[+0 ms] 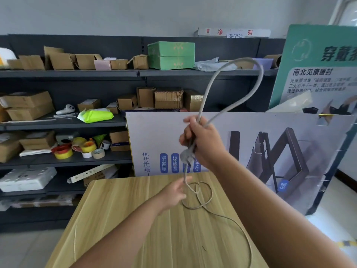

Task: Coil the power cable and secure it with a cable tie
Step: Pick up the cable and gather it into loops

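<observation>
Power cable (pixel 258 74): I have my right hand (pixel 202 140) raised and closed around its first loop, plug (pixel 186 156) hanging just below the fist. My left hand (pixel 173 192) looks pinched on the strand above the table (pixel 123 213), though blur hides it. I judge coiling has barely begun; next I must feed the slack up into another loop.

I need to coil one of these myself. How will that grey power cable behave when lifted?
The power cable probably has some spring: above the right hand it holds an arched loop rather than drooping. It still looks bendable, lying in loose curls on the table. The plug hangs down, so that end may swing.
</observation>
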Tool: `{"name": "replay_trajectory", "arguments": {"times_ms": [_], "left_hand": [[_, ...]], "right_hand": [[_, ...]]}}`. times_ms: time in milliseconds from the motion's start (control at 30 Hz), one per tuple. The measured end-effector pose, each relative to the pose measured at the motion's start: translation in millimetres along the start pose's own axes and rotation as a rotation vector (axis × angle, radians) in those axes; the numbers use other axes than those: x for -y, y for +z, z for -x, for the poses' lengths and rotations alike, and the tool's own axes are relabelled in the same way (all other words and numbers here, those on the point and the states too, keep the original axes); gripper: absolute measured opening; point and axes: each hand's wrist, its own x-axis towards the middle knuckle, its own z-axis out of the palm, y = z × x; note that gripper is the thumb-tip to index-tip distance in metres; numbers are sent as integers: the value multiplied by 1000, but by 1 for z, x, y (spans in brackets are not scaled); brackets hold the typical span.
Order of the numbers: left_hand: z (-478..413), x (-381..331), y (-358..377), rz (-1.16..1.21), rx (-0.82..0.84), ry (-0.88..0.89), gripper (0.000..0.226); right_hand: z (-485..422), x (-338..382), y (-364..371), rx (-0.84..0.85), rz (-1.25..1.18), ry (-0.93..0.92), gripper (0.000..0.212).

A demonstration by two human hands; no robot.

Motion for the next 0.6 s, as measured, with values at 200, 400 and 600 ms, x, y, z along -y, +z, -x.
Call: {"name": "replay_trajectory", "arguments": {"times_ms": [200, 400, 600], "left_hand": [[1, 13, 3, 272, -34, -231, 29], [-11, -13, 9, 851, -166, -315, 28], [2, -60, -48, 843, -380, 143, 62]], "right_hand": [[2, 44, 0, 9, -134, -55, 20], [38, 32, 8, 89, -134, 102, 17], [40, -19, -23, -127, 153, 154, 18]]}}
